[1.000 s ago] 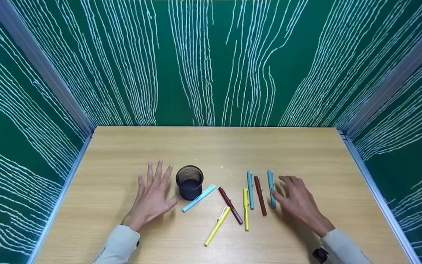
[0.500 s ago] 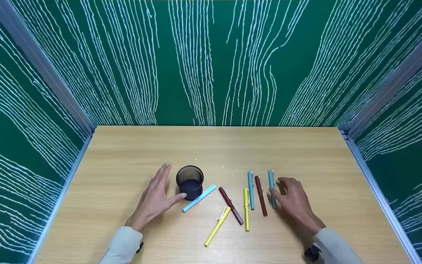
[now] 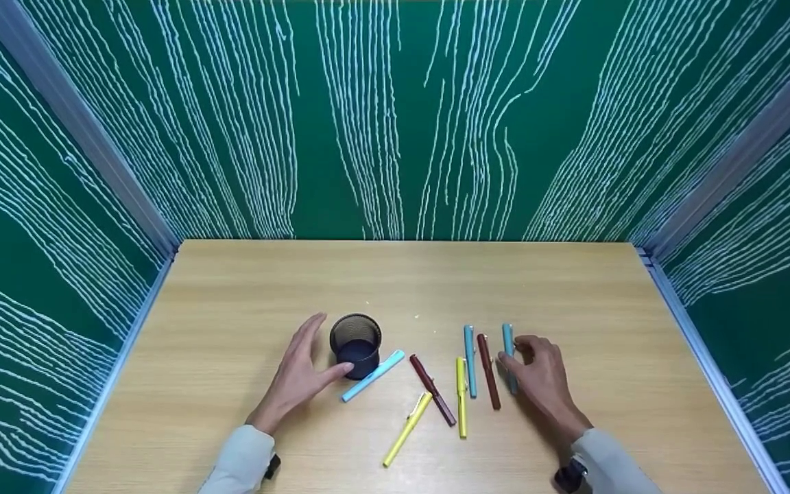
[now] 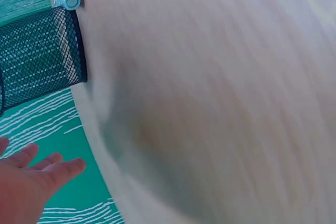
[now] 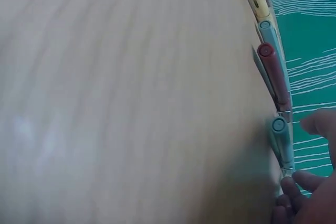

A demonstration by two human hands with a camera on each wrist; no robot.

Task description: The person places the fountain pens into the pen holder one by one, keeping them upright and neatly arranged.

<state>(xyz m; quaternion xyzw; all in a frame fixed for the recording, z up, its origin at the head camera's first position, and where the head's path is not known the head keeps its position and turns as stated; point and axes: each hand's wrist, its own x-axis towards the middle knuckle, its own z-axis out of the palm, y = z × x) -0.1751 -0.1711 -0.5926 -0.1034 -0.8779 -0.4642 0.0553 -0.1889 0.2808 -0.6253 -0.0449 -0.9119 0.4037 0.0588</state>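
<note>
- Two hands are down on the desk from my seat at the remote feed. My left hand (image 3: 301, 374) stands on its edge beside the black mesh pen cup (image 3: 355, 345), fingers straight, thumb tip against the cup's lower wall; it grips nothing.
- My right hand (image 3: 539, 381) lies over the rightmost teal pen (image 3: 507, 341), fingers curled down onto it. On the right wrist view fingertips (image 5: 296, 184) touch that pen's end, and I cannot tell whether they have truly pinched it or only rest on it.
- That teal pen lies flat on the desk, at the right end of the row, just beside a dark red pen (image 3: 488, 371).
- Further left lie a second teal pen (image 3: 469, 361), a yellow pen (image 3: 461, 397), another dark red pen (image 3: 432, 389) set at a slant, and a second yellow pen (image 3: 408, 429) nearest me.
- One light blue pen (image 3: 372, 376) lies slanted with its upper end just beside the cup's base.
- Both forearms come in from the lower edge in pale grey sleeves (image 3: 241, 463); the wrists are bent slightly inward, hands well apart with the pens between them.
- Underneath is a light wood-grain desk (image 3: 436, 281).
- Around it stand green panels (image 3: 395, 116) streaked with wavy white lines, joined at the corners by grey metal posts (image 3: 73, 123).
</note>
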